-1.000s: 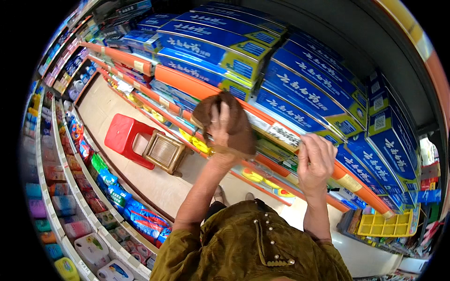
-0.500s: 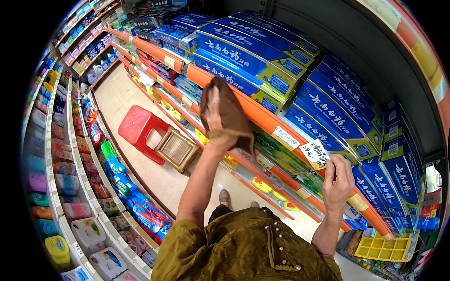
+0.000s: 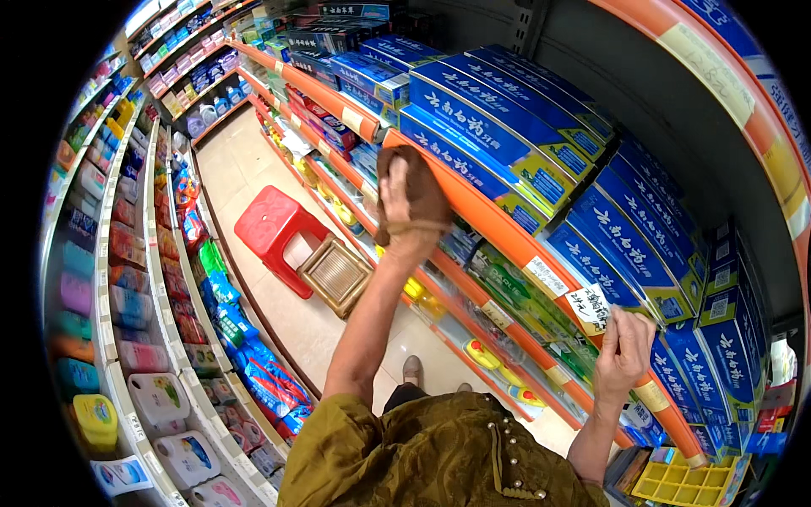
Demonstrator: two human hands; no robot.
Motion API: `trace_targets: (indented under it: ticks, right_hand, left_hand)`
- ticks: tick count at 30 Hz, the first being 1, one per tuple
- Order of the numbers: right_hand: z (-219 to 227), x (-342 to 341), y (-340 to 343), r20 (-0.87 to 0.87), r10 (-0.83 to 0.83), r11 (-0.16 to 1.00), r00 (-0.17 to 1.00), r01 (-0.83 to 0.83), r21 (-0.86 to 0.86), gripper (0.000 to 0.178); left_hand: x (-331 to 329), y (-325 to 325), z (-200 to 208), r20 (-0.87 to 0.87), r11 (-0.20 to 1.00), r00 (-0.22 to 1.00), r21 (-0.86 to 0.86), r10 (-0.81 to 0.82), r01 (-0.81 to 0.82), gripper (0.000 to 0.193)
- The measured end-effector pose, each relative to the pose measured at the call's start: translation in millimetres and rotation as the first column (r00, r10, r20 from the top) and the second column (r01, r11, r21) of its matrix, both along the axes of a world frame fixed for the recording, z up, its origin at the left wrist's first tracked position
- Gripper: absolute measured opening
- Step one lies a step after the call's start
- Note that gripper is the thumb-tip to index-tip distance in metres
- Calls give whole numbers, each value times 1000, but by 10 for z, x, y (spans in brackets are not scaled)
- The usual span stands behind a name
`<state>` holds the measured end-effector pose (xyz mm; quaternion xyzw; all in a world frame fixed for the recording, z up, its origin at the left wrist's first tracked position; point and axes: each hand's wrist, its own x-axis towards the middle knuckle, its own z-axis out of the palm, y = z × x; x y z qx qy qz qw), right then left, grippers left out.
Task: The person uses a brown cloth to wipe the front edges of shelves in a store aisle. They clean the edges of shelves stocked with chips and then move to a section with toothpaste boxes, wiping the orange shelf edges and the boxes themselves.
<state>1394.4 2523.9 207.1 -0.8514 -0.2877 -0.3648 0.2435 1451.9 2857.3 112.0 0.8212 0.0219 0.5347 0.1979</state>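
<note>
Orange-edged shelf (image 3: 473, 204) bears blue boxes (image 3: 481, 118) beside the brown cloth (image 3: 428, 190).

The cloth (image 3: 432, 196) is brown, the shelf edge (image 3: 486, 215) orange, the label (image 3: 589, 306) white. Boxes (image 3: 465, 118) are blue with yellow-green ends.

Upper garment: olive-brown shirt (image 3: 414, 448), faintly patterned, slightly glossy, with short, loose sleeves (image 3: 325, 444). Front bears round, white, pearl-like buttons (image 3: 513, 449) and matching cord trim (image 3: 497, 463). Dark trousers (image 3: 405, 395), mostly hidden; greyish-beige shoes (image 3: 412, 370). Left hand (image 3: 401, 203) and right hand (image 3: 623, 355) bare.
</note>
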Motion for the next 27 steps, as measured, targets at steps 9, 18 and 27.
trace_targets:
  ticks: [9, 18, 27]
  right_hand:
    - [72, 10, -12, -15, 72, 991, 997, -73, -114, 25]
    - [32, 72, -15, 40, 59, 987, 997, -52, -150, 26]
    - [4, 68, 42, 59, 11, 984, 998, 0, -179, 26]
  left_hand:
    - [-130, -315, 51, 49, 993, 993, -38, -111, 112, 63]
    - [135, 303, 75, -120, 992, 985, -16, 124, -127, 55]
    - [5, 172, 246, 50, 994, 993, 6, 107, -108, 61]
